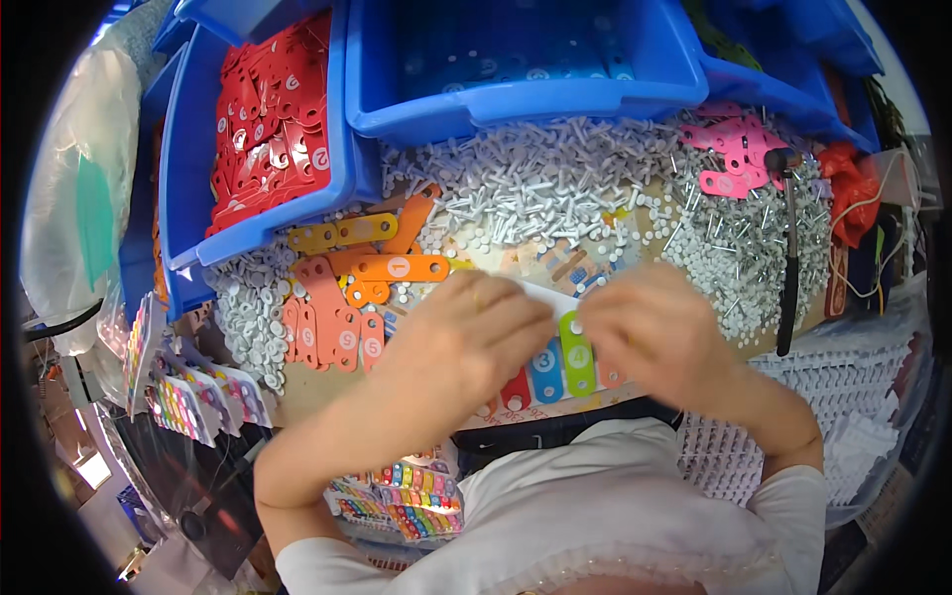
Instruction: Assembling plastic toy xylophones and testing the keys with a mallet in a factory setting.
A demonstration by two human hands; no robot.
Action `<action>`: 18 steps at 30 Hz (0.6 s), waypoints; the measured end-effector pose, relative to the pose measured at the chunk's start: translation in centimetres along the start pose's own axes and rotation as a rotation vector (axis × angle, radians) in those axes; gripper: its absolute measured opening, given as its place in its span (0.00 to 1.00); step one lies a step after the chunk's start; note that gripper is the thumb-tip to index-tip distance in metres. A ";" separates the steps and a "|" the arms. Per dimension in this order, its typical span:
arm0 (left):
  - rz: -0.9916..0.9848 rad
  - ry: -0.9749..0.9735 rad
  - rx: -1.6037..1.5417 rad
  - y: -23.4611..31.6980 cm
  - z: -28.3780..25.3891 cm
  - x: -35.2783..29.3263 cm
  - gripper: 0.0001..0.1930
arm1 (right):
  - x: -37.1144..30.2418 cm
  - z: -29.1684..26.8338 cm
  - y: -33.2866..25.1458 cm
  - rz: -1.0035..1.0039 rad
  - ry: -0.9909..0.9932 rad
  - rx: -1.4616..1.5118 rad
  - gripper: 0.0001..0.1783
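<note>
Between my hands a row of coloured, flat plastic strips lies side by side: a red strip (516,393), a blue strip (545,375), a green strip (578,365) and, partly under my right hand, a salmon strip (610,375). A white piece (547,297) runs along their far ends. My left hand (486,332) curls its fingers around the left part of the white piece and covers the strips' upper left ends. At the green strip's top end, my right hand (645,327) has its fingers pinched together, slightly blurred; what they hold is hidden.
Blue bins stand along the back, one with red strips (273,139). White plastic pins (535,183) lie heaped behind my hands. Metal pins (739,248) and a black-handled hammer (788,253) lie right. Loose orange strips (402,268) are left; finished colourful sets (203,397) hang at the table's left edge.
</note>
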State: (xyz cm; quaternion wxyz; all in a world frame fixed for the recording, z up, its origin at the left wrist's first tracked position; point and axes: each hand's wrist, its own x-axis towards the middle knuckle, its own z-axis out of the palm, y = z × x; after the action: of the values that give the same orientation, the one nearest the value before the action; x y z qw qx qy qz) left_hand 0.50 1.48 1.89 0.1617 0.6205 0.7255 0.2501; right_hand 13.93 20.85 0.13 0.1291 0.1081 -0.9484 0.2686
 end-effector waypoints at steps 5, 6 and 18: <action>0.010 0.096 0.126 -2.2 2.0 5.2 0.10 | 3.0 0.7 4.3 0.096 -0.017 -0.108 0.10; 0.011 0.091 0.127 -2.2 2.4 5.6 0.10 | 3.1 0.8 4.5 0.069 -0.047 -0.193 0.10; -0.148 0.264 -0.060 -1.7 0.3 3.4 0.18 | 2.0 -1.3 4.5 0.340 0.144 -0.042 0.07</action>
State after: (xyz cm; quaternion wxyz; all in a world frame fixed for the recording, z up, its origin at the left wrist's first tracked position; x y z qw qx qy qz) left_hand -1.29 4.72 0.91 0.1016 0.5218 0.7765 0.3383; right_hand 11.06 25.00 -0.36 0.1515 -0.0758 -0.9468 0.2735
